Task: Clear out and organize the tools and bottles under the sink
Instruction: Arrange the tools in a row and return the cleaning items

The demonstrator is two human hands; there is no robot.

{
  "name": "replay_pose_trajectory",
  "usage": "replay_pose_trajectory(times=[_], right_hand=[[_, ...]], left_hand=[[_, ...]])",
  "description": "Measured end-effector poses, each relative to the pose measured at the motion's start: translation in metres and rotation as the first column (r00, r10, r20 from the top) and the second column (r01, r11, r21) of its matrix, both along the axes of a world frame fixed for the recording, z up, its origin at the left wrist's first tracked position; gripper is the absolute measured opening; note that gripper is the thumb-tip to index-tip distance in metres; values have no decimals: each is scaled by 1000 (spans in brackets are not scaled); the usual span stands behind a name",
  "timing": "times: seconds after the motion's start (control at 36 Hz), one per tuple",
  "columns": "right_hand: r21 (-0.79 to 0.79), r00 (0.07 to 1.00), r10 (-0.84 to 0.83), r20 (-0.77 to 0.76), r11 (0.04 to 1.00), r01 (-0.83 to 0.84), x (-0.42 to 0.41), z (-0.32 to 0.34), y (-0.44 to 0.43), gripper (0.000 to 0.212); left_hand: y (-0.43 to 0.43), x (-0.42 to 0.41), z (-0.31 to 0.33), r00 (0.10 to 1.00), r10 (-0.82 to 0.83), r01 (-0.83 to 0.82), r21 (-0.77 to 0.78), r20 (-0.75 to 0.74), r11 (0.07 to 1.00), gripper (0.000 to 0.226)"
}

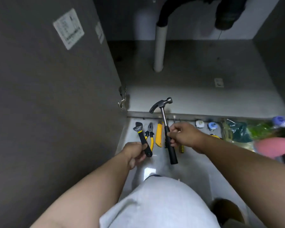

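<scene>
Our left hand grips the wrench by its black handle, just in front of the sill, the wrench's head toward the sill. We cannot tell whether the wrench is touching the floor. Our right hand is curled round the hammer at its black grip, with the steel head raised over the sill. Before the sill, between the two held tools, the pliers and a yellow knife lie side by side. Further right along the sill sit two tape rolls and green bags. Behind the sill stands a white pipe. The open door hangs left of the sill.
</scene>
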State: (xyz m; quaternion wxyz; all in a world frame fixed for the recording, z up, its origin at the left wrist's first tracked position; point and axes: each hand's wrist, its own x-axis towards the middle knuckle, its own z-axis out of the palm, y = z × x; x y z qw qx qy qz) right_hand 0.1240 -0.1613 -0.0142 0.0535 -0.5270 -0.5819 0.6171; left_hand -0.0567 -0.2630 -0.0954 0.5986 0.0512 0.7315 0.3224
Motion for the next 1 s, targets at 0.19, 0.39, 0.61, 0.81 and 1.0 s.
replay_pose_trajectory(times=[0.19,0.39,0.61,0.81,1.0], right_hand=[[151,988,-151,11,978,147,45,80,7,9],[167,929,-319,-187,922,350,57,152,-1,27],[233,820,-452,-351,806,544,56,209,-18,14],[-15,698,-504,-509,816,579,74,218,-29,30],[-22,786,-419,-454,887,461,75,208,-28,21]], left_hand=[[26,38,99,965,-126,45,325,231,945,10],[51,65,221,891,-438,298,577,117,761,8],[54,109,294,901,-414,393,643,-127,657,28],[55,131,290,915,-279,402,616,-291,677,34],[50,135,280,842,-257,509,538,-475,672,12]])
